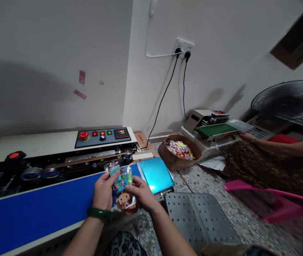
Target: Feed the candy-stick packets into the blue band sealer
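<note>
My left hand (103,190) and my right hand (142,193) together hold a clear plastic packet (121,186) with a cartoon face and green and blue items inside. The packet's top edge points at the blue conveyor belt (34,209) of a band sealing machine (47,149) in front of me. My left wrist wears a dark green bangle (99,213). The packet's top end sits near the machine's sealing track, and I cannot tell whether it touches it.
The machine's control panel (103,136) carries a red button and lit displays. A perforated metal plate (199,218) lies on the floor to my right. Farther right are a basket of colourful packets (179,151), a second sealer (211,128), another person's arm (274,145), a pink stool (274,201) and a fan (287,99).
</note>
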Motion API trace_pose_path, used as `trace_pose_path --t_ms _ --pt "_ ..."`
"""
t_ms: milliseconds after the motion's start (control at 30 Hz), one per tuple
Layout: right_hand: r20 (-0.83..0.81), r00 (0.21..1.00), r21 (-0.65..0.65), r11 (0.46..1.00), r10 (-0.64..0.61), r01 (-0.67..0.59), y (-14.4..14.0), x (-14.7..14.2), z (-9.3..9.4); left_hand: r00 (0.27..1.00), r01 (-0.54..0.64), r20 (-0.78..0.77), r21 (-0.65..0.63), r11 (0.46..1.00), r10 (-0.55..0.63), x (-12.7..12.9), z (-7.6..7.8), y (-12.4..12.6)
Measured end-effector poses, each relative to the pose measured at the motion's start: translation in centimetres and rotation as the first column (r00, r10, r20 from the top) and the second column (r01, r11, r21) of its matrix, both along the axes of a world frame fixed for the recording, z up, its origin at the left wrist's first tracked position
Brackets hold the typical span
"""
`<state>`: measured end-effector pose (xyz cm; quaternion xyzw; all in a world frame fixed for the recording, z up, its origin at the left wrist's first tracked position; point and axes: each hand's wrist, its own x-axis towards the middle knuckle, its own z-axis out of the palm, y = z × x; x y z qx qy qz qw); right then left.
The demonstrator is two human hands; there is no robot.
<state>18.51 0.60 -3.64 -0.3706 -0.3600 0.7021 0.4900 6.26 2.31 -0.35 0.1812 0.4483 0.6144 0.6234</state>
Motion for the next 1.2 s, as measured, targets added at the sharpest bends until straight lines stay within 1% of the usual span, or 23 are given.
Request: trace_pose_path --t_ms 33,100,167,233,300,367,467,500,567,633,667,700,733,800,833,867,900,1000,1100,1167,1200 --pt "0.004 1.000 -0.002 1.000 -0.022 0.022 0.3 0.3 -0.1 1.000 -0.012 -0.002 0.002 1.000 0.012 -0.3 0.0 0.1" --pt "0.033 0.994 -0.015 0.994 -0.108 0.108 1.0 1.1 -0.4 0.999 -0.043 -0.016 -0.002 0.999 0.043 -0.9 0.1 0.4" --pt "0.079 0.974 -0.044 0.975 -0.214 0.218 2.1 2.2 -0.6 0.997 -0.065 -0.032 -0.009 0.998 0.065 -1.6 0.2 0.5" --pt "0.121 0.956 -0.091 0.956 -0.267 0.278 3.3 3.4 -0.6 0.998 -0.056 -0.036 -0.020 0.998 0.055 -2.3 0.4 0.6" --pt "0.166 0.954 -0.139 0.952 -0.251 0.275 4.4 4.2 -0.3 0.999 -0.034 -0.034 -0.039 0.999 0.033 -2.9 0.7 0.5" --pt "0.211 0.962 -0.174 0.961 -0.175 0.213 5.5 4.4 0.1 0.999 -0.022 -0.040 -0.063 0.998 0.019 -3.3 1.0 0.3" --pt "0.271 0.961 -0.178 0.979 -0.053 0.104 7.0 3.9 0.5 0.998 0.006 -0.059 -0.079 0.997 -0.011 -3.5 1.2 0.0" --pt "0.305 0.951 -0.160 0.983 -0.042 0.095 7.4 3.6 0.6 0.998 0.022 -0.061 -0.077 0.997 -0.027 -3.5 1.2 -0.1" --pt "0.388 0.918 -0.122 0.983 -0.078 0.135 7.9 3.0 0.6 0.997 0.045 -0.060 -0.057 0.997 -0.048 -3.5 1.0 0.0" --pt "0.449 0.871 -0.032 0.971 -0.199 0.238 7.5 2.3 0.7 0.997 0.044 -0.070 -0.024 0.999 -0.046 -3.5 0.6 0.1" --pt "0.446 0.858 0.027 0.962 -0.255 0.272 6.9 1.9 0.8 0.996 0.037 -0.082 -0.004 0.999 -0.038 -3.4 0.5 0.1" --pt "0.420 0.867 0.076 0.962 -0.268 0.261 6.2 1.4 1.0 0.995 0.034 -0.097 0.016 0.999 -0.032 -3.4 0.4 0.1" --pt "0.383 0.893 0.117 0.971 -0.236 0.207 5.2 0.9 1.1 0.993 0.046 -0.113 0.031 0.998 -0.042 -3.2 0.3 0.0" --pt "0.318 0.944 0.164 0.986 -0.083 0.032 3.2 -0.1 1.3 0.984 0.098 -0.152 0.048 0.994 -0.090 -2.8 0.3 -0.2" --pt "0.308 0.951 0.161 0.986 -0.005 -0.046 2.2 -0.6 1.3 0.977 0.126 -0.179 0.053 0.991 -0.115 -2.6 0.3 -0.4" --pt "0.314 0.949 0.153 0.984 0.039 -0.091 1.5 -0.9 1.3 0.969 0.148 -0.209 0.057 0.987 -0.133 -2.4 0.4 -0.5" --pt "0.330 0.943 0.142 0.985 0.047 -0.098 0.9 -1.1 1.2 0.961 0.158 -0.239 0.061 0.986 -0.139 -2.2 0.5 -0.7" --pt "0.351 0.936 0.095 0.994 0.012 -0.048 0.0 -1.1 0.7 0.931 0.168 -0.340 0.070 0.983 -0.134 -2.0 0.7 -0.9" --pt "0.268 0.963 0.057 0.997 0.027 -0.044 -0.5 -0.8 0.5 0.882 0.187 -0.452 0.081 0.979 -0.131 -1.9 0.5 -0.9" --pt "0.211 0.977 0.036 0.998 0.039 -0.047 -0.9 -0.7 0.3 0.870 0.172 -0.481 0.091 0.981 -0.108 -1.8 0.1 -0.8" --pt "0.205 0.979 0.029 0.999 0.021 -0.028 -1.1 -0.5 0.2 0.873 0.160 -0.477 0.091 0.983 -0.098 -1.7 -0.1 -0.7"
